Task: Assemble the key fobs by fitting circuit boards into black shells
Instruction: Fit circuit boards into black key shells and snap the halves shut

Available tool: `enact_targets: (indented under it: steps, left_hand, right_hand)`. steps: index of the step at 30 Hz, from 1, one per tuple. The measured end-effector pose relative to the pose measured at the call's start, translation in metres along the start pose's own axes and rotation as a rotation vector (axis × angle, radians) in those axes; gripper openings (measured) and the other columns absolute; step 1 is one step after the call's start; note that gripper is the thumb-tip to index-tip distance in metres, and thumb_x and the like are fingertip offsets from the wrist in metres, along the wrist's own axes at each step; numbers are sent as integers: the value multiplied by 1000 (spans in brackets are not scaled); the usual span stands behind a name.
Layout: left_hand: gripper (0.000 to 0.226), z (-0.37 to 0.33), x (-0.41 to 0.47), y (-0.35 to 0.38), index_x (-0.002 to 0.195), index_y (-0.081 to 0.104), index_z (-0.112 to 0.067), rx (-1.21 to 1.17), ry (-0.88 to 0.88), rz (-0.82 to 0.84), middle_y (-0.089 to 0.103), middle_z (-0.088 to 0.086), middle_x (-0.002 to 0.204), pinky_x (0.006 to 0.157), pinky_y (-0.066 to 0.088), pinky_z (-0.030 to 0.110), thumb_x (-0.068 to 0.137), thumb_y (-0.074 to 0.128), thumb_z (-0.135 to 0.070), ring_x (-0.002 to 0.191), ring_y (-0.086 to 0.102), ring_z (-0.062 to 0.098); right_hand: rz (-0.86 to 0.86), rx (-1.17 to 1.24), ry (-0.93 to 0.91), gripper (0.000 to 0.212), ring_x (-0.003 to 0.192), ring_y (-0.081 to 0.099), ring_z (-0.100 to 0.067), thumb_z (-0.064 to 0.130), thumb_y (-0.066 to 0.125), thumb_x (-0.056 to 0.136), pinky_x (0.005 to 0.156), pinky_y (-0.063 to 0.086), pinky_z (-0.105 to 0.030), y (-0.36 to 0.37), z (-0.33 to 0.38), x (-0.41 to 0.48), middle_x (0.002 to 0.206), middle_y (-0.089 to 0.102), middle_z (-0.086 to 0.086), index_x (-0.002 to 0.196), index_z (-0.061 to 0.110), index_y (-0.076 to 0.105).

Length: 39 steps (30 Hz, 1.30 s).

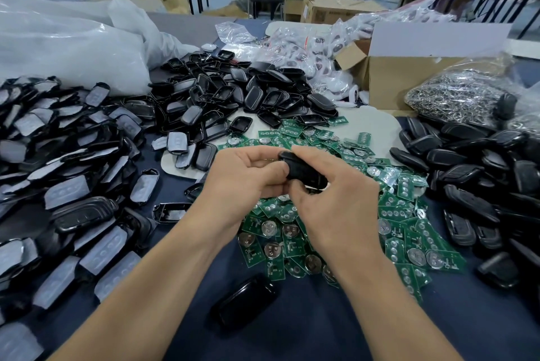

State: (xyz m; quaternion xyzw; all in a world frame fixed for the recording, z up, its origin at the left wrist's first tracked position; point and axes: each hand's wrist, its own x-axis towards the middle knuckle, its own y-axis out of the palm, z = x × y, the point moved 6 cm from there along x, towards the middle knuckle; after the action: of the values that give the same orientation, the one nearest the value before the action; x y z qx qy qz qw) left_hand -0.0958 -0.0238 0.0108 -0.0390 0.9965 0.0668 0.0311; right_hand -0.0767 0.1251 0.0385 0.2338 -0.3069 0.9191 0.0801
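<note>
Filling the left of the frame, a heap of shell halves with grey pads (58, 170) covers the blue table (292, 331). At centre, the left hand (245, 176) and right hand (330, 200) together grip one black shell (304, 170), fingers curled tight around it; whether a board sits inside is hidden. Green circuit boards (403, 232) lie spread beneath and right of the hands. Black fobs (473, 162) are piled at far right.
</note>
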Motion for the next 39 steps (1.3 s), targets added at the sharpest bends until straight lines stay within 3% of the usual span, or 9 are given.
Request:
enact_targets:
  steps: [2,6,12,15,19,24,28,34,39]
  left_hand:
    - [18,0,1,-3,100,78,-8,-31,-14,-24,81,14,90,68,62,23,92,70,6,76,77,21]
    - [14,1,-2,-4,102,79,-6,-22,3,-97,80,13,87,65,60,21,91,74,0,74,77,18]
    - [17,2,-2,-3,86,82,-15,-11,38,-150,80,8,79,64,60,21,90,75,0,72,78,17]
    - [21,-3,-1,-4,85,82,-16,-1,102,-146,80,7,80,69,63,27,89,75,3,77,78,18]
    - [29,-11,-2,-4,82,83,-26,75,189,-107,81,3,81,69,61,22,89,76,1,78,79,15]
    - [22,-14,-3,-1,89,84,-22,204,244,-39,81,5,84,78,65,32,88,78,-1,84,77,29]
    - [23,-17,-3,-3,93,84,-17,210,246,-2,81,4,84,75,60,22,83,81,3,82,79,22]
    - [40,-19,-8,-5,88,80,-48,492,360,-125,79,-17,80,79,64,34,81,86,-9,80,78,10]
    - [25,-17,-4,-7,101,81,-38,186,305,-152,81,-9,97,85,60,23,78,83,-28,96,76,5]
  right_hand:
    - [-15,34,24,51,111,62,-2,10,85,80,103,40,-8,1,-2,0,118,75,10,126,26,74]
    - [13,56,41,44,86,67,2,8,85,80,89,46,-4,3,-5,2,95,72,23,116,33,76]
    - [-24,116,8,49,109,58,12,-1,86,74,96,41,0,7,-8,1,111,71,22,113,29,80]
    - [70,333,169,37,86,74,1,13,84,78,83,59,-18,9,-21,8,92,77,26,96,45,79]
    - [137,568,285,25,76,77,-24,15,79,81,80,64,-47,11,-32,13,86,80,5,93,36,82]
    - [88,651,283,28,77,78,-20,8,81,77,72,62,-28,9,-33,12,84,81,3,90,33,84]
    - [73,616,227,36,78,79,-17,-1,82,81,74,64,-32,10,-28,10,84,81,6,92,33,83]
    - [170,338,188,25,83,75,0,11,81,86,81,62,-26,13,-25,11,86,78,20,91,35,79]
    - [209,878,546,19,83,79,-21,1,74,91,70,62,-28,25,-27,4,88,81,-9,87,18,82]
